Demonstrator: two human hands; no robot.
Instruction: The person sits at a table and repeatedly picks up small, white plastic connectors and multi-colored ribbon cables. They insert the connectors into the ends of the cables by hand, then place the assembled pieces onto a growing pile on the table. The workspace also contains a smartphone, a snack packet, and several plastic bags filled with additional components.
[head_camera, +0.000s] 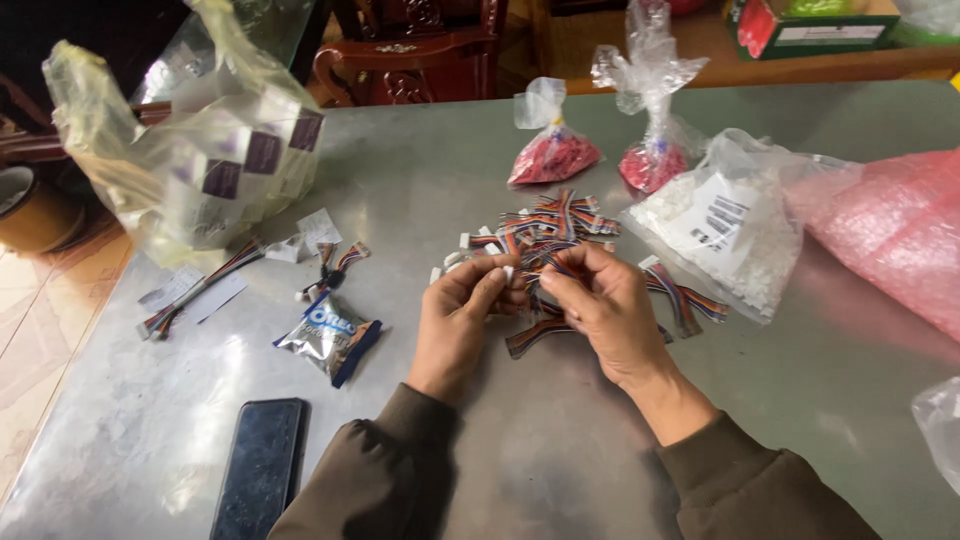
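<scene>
My left hand (462, 315) and my right hand (600, 305) meet over a grey metal table (560, 440). Together they pinch a short multicoloured ribbon cable (527, 283) with a small white connector at its end. Just beyond my fingers lies a loose pile of the same striped cables (555, 225). More of these cables trail out under my right hand (690, 300). Both sleeves are dark olive.
A clear bag of white connectors (725, 235) sits to the right, with a pink bubble-wrap bag (895, 225) beyond. Two small knotted bags of red parts (555, 155) stand at the back. A black phone (262, 465), a snack packet (330, 335), a longer cable (200, 285) and a large plastic bag (215, 160) lie left.
</scene>
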